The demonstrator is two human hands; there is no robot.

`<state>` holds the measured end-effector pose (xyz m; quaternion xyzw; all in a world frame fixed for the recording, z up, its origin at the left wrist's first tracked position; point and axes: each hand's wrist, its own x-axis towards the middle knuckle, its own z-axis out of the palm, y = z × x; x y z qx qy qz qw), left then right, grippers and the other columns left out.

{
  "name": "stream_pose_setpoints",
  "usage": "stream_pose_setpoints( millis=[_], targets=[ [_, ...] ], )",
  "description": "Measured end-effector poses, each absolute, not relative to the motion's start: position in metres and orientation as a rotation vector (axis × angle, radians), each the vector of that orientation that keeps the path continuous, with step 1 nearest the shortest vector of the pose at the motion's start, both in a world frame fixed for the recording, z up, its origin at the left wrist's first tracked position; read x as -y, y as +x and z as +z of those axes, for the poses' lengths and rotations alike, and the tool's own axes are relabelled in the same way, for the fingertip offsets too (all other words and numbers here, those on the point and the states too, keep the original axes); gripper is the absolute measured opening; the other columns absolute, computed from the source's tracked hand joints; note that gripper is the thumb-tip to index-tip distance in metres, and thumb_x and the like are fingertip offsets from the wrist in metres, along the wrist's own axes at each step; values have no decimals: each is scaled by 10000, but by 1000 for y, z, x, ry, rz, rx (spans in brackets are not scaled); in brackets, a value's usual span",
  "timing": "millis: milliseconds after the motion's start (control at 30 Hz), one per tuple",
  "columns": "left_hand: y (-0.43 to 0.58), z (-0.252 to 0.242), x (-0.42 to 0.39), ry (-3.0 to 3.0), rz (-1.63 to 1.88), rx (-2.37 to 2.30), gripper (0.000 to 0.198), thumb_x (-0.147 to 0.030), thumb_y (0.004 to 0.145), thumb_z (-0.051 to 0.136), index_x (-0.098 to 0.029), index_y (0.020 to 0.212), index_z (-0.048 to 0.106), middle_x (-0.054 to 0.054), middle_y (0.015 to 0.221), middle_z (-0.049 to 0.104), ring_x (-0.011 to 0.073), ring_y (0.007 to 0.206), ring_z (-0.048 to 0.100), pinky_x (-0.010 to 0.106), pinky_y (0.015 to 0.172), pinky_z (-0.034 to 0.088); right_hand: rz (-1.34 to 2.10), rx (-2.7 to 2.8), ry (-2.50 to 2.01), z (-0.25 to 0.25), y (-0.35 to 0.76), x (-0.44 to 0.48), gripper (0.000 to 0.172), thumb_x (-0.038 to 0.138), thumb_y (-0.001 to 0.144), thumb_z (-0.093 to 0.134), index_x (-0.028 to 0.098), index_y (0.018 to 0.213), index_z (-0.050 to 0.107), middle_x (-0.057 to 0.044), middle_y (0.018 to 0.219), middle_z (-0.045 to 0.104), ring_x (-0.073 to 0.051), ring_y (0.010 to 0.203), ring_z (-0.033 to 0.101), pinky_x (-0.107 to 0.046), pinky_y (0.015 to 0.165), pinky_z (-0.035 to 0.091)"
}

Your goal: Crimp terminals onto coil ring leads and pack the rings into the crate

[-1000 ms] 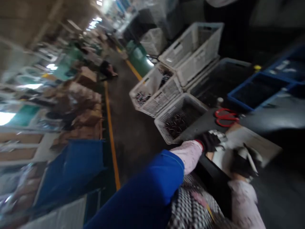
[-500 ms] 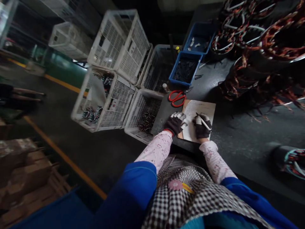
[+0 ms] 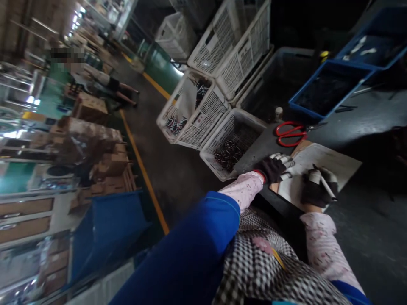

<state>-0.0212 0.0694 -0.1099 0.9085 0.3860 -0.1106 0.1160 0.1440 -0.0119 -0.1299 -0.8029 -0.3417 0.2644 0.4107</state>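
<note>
A sheet of paper [image 3: 310, 159] lies on a brown board [image 3: 345, 167] on the dark workbench [image 3: 365, 123]. My left hand [image 3: 273, 168], in a dark glove with taped fingertips, rests flat on the paper's left edge, fingers stretched out. My right hand [image 3: 318, 188], gloved the same way, is closed around a white pen [image 3: 324, 183] whose tip touches the paper. Red-handled scissors [image 3: 291, 133] lie on the bench just beyond the board.
White lattice crates [image 3: 229, 140] holding wire loops stand left of the bench, more stacked behind [image 3: 235, 46]. Blue trays [image 3: 327, 89] sit at the back. A yellow floor line [image 3: 143, 169] runs along an aisle with cardboard boxes [image 3: 108, 165]; a person [image 3: 104, 84] sits far off.
The view has swung back to the left toward the aisle. Both hands stay on the paper, the right still holding the pen.
</note>
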Motion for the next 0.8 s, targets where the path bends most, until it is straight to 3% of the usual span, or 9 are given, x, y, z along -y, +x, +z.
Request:
stream_pose_setpoints(
  millis=[67, 200, 333, 500, 633, 800],
  targets=[
    [-21, -107, -68, 2648, -332, -1107, 526, -446, 1047, 618, -385, 1569, 639, -7, 1716, 513, 262, 1610, 455, 456, 1370, 352, 633, 764, -2010, -125, 142, 11, 399, 632, 931, 548, 365, 1130, 769, -165, 1022, 802, -400, 1000, 773, -576, 892, 623],
    [-23, -107, -66, 2592, -284, -1063, 581, -439, 1088, 533, -214, 1620, 591, 102, 1727, 490, 330, 1598, 463, 517, 1387, 310, 631, 760, -1998, -114, 140, 11, 510, 587, 915, 549, 202, 1174, 760, -186, 1027, 803, -355, 992, 759, -522, 948, 607],
    [-24, -111, -69, 2547, -362, -1106, 644, -383, 1048, 582, -242, 1672, 513, 77, 1713, 514, 340, 1620, 424, 550, 1394, 278, 718, 736, -1970, -112, 142, 9, 565, 567, 961, 508, 116, 1223, 726, -188, 1036, 802, -278, 939, 738, -423, 910, 599],
    [-22, -115, -67, 2530, -468, -1129, 794, -362, 976, 643, -221, 1723, 415, 97, 1713, 512, 367, 1646, 369, 622, 1383, 252, 719, 739, -1952, -111, 143, 8, 485, 554, 957, 561, 165, 1179, 748, -175, 1113, 808, -274, 992, 735, -421, 970, 590],
    [-23, -114, -66, 2536, -531, -1166, 814, -428, 977, 620, -360, 1738, 341, -15, 1742, 475, 304, 1664, 329, 606, 1407, 188, 764, 745, -1957, -116, 144, 9, 451, 567, 982, 571, 227, 1235, 726, -127, 1109, 813, -253, 957, 724, -425, 968, 595],
    [-25, -116, -67, 2560, -462, -1125, 861, -451, 935, 679, -271, 1726, 390, 52, 1734, 489, 377, 1662, 312, 632, 1407, 149, 756, 799, -1978, -126, 145, 11, 461, 555, 1016, 540, 198, 1257, 703, -114, 1112, 817, -241, 1005, 701, -416, 1049, 541]
  ],
)
